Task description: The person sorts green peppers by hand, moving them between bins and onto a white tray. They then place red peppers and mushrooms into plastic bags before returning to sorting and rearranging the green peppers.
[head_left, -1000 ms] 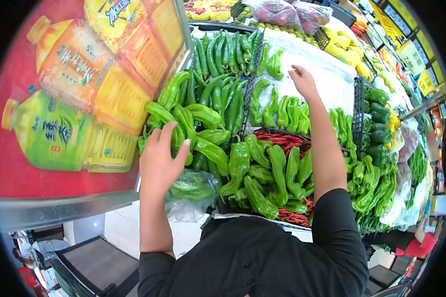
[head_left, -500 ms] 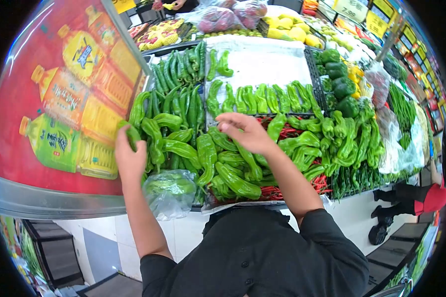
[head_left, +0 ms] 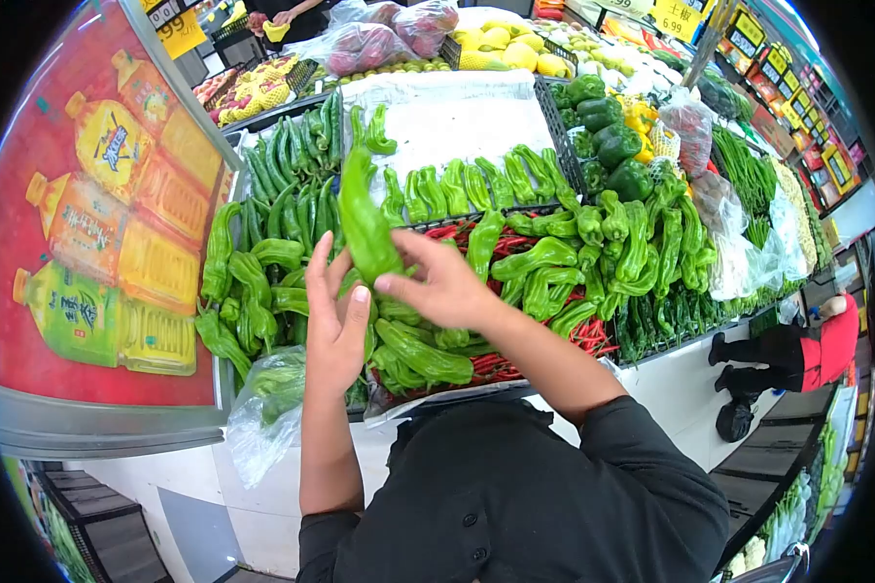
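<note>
A long green pepper (head_left: 365, 219) stands nearly upright above the pepper pile, its lower end gripped by my right hand (head_left: 437, 282). Just left of it is my left hand (head_left: 332, 316), fingers apart and thumb raised, close to the pepper but apparently not closed on it. Under and around both hands lie loose green peppers (head_left: 423, 352) over red chilies (head_left: 593, 335). Beyond them, a row of green peppers (head_left: 457, 187) lines the front of a white-lined tray (head_left: 437, 102). Dark green chilies (head_left: 292, 155) fill the section to its left.
A red drinks panel (head_left: 97, 321) borders the stand on the left. A plastic bag of peppers (head_left: 267, 398) hangs over the front edge. Bell peppers (head_left: 612, 146) and bagged produce sit to the right. A person in red (head_left: 826, 340) stands at far right; another person's hand (head_left: 287, 17) shows at the back.
My left hand has come from the drinks panel toward the middle and opened. The pepper it held is now in my right hand, which was empty. The view has shifted slightly.
</note>
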{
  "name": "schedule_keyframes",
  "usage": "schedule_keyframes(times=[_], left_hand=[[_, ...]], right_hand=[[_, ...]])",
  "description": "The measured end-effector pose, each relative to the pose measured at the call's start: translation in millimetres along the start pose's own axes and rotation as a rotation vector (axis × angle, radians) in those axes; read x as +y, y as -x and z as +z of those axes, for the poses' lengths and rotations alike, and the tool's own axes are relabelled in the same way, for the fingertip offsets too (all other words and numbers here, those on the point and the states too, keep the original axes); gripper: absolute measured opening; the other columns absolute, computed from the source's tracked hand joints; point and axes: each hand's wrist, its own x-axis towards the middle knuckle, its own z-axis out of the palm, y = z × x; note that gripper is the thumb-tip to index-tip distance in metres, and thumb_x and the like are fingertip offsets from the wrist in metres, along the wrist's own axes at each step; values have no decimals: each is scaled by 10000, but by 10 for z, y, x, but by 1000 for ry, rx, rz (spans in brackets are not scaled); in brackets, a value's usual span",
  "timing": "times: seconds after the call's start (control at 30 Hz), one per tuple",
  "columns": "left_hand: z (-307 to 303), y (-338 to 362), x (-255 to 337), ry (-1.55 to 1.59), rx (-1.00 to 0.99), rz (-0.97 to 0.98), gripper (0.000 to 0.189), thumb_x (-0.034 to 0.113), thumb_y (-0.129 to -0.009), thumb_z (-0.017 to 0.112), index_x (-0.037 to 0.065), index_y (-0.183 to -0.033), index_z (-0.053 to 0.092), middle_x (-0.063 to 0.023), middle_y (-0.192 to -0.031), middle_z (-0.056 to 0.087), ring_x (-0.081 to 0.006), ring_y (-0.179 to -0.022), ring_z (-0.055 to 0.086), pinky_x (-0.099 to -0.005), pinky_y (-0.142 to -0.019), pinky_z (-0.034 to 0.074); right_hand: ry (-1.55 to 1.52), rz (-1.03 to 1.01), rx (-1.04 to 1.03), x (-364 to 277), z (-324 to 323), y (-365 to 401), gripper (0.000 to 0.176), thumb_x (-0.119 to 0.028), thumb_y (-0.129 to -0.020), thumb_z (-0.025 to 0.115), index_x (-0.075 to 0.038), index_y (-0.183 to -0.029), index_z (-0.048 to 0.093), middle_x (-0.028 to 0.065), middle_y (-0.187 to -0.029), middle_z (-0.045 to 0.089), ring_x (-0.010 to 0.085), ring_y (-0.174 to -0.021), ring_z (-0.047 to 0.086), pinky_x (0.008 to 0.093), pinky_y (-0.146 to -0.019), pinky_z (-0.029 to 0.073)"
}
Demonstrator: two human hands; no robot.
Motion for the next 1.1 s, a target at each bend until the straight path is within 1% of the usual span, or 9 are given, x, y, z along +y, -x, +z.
schedule_keyframes(times=[0.1, 0.17, 0.37, 0.6, 0.77, 0.87, 0.97, 1.0, 1.1], left_hand=[[-143, 7, -40, -90, 33, 30, 602, 135, -1035, 480, 91, -1564, 196, -220, -1487, 460, -316, -1339, 478, -466, -1118, 373], [-258, 63, 18, -57, 78, -9, 569, 172, -1043, 464, 66, -1545, 218, -217, -1440, 494, -306, -1270, 534, -441, -1057, 438], [-721, 312, 67, -96, 167, -143, 442, 76, -1008, 492, 15, -1438, 411, -171, -1305, 577, -228, -1103, 600, -362, -970, 475], [-1040, 471, -34, -144, 334, -200, 341, 75, -997, 518, -6, -1328, 518, -137, -1150, 652, -199, -995, 629, -348, -913, 504], [-1113, 360, -160, -167, 348, -287, 335, 48, -978, 508, -15, -1306, 528, -134, -1141, 653, -194, -972, 624, -344, -913, 503], [-1117, 282, -249, -155, 339, -322, 331, 29, -974, 500, -18, -1300, 530, -133, -1141, 654, -196, -972, 624, -345, -914, 504], [-1109, 214, -328, -148, 328, -341, 325, 9, -972, 492, -21, -1292, 535, -131, -1143, 654, -197, -974, 626, -346, -916, 504], [-1090, 183, -329, -145, 324, -352, 322, 2, -971, 490, -22, -1288, 539, -130, -1144, 653, -198, -976, 626, -346, -917, 504], [-1072, 127, -350, -159, 291, -371, 315, -8, -970, 488, -24, -1279, 548, -128, -1148, 652, -199, -984, 628, -348, -921, 504]], right_hand=[[60, 71, 162, 328, -284, -304, 524, -245, -872, 763, 20, -1287, 584, 159, -1033, 699, 228, -891, 656, 369, -824, 531], [391, 199, 270, 260, -573, -572, 599, -315, -877, 758, 39, -1320, 564, 196, -1046, 703, 257, -897, 672, 387, -809, 539], [495, 273, 257, 1322, -1148, -1498, 547, -324, -897, 730, 34, -1285, 588, 205, -1010, 712, 292, -892, 696, 395, -814, 533], [163, 397, 222, 2270, -1126, -2353, 385, -241, -940, 691, 15, -1221, 635, 142, -941, 722, 215, -828, 684, 368, -770, 534], [30, 463, 195, 2852, -1055, -2702, 354, -239, -941, 689, 19, -1182, 661, 141, -944, 729, 203, -817, 688, 365, -766, 544], [270, 556, 149, 3142, -1059, -2742, 363, -255, -919, 708, 20, -1154, 680, 181, -986, 735, 250, -883, 710, 383, -818, 545], [628, 534, 36, 3088, -1058, -2699, 446, -266, -928, 708, 21, -1260, 629, 172, -1069, 725, 253, -952, 704, 371, -853, 551], [641, 534, 67, 2975, -1043, -2679, 499, -276, -895, 736, 7, -1288, 616, 199, -1117, 713, 310, -995, 699, 394, -890, 531], [809, 410, 142, 3056, -986, -2709, 502, -257, -901, 733, 3, -1309, 603, 209, -1111, 711, 321, -997, 698, 395, -889, 531]])
